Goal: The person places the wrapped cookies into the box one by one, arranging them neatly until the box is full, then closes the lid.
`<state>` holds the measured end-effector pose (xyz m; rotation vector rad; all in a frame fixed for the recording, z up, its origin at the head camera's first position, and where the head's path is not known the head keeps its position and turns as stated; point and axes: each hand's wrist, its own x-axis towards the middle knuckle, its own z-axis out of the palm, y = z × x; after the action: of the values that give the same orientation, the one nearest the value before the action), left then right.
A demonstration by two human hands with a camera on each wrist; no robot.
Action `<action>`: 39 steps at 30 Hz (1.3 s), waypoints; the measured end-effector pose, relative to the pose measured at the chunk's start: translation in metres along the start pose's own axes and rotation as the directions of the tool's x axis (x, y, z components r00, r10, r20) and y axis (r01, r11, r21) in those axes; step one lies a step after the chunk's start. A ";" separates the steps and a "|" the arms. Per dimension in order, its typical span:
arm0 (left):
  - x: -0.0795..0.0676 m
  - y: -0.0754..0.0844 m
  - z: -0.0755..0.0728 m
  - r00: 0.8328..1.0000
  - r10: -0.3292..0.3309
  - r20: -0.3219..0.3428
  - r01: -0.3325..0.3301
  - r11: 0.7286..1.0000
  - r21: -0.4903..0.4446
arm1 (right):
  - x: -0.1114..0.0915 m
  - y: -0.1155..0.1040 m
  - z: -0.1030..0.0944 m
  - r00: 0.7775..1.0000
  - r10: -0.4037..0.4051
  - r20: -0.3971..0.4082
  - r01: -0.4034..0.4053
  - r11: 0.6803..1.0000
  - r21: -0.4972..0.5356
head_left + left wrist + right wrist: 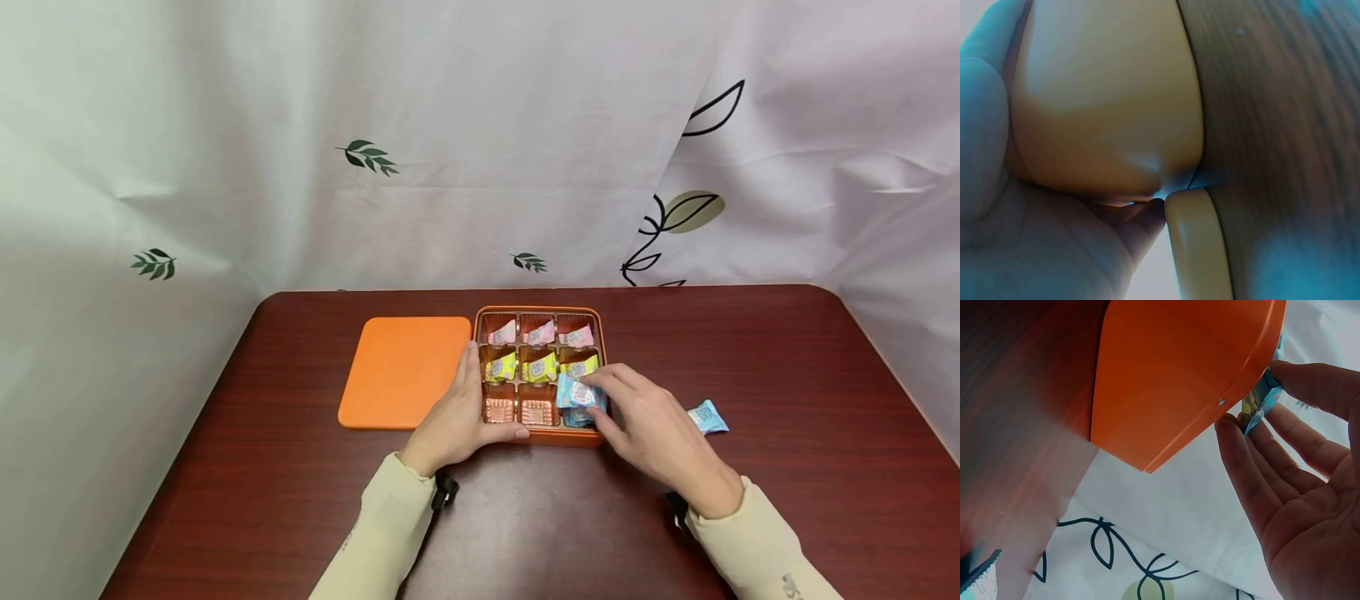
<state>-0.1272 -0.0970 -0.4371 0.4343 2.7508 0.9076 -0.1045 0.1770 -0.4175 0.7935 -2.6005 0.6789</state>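
My right hand (652,421) pinches a blue wrapped candy (576,393) between thumb and fingers, over the front right compartment of an orange box (540,438). More blue wrapper (577,417) shows beneath it in that compartment. In the right wrist view, the pinched blue candy (1262,401) sits at the box's rim. My left hand (457,417) rests against the box's left side with straight fingers, its thumb along the front wall. Pink candies (539,333) fill the back row, and yellow candies (539,367) the middle one. The front left and middle compartments show their ribbed floors.
An orange lid (408,375) lies flat on the table just left of the box. Another blue candy (707,417) lies on the dark red table (247,467) to the right, partly behind my right hand. A white patterned curtain (465,150) hangs behind the table.
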 end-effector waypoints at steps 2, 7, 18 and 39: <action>0.000 0.000 0.000 1.000 -0.001 -0.001 0.001 1.000 0.000 | 0.001 -0.002 0.000 1.000 0.001 0.009 -0.001 1.000 -0.002; 0.000 0.000 0.000 1.000 0.002 -0.004 -0.002 1.000 0.002 | 0.003 -0.006 0.001 1.000 0.004 0.027 -0.004 1.000 0.005; 0.001 0.001 -0.001 1.000 0.019 -0.012 -0.019 1.000 0.001 | 0.004 -0.010 0.006 0.999 -0.042 0.022 0.042 0.999 0.023; 0.001 0.000 -0.001 1.000 0.024 -0.008 -0.024 1.000 0.007 | 0.006 -0.018 0.020 0.993 -0.119 0.010 0.118 0.992 0.048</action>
<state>-0.1284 -0.0973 -0.4363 0.4671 2.7628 0.9079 -0.1021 0.1512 -0.4253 0.9611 -2.5333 0.7049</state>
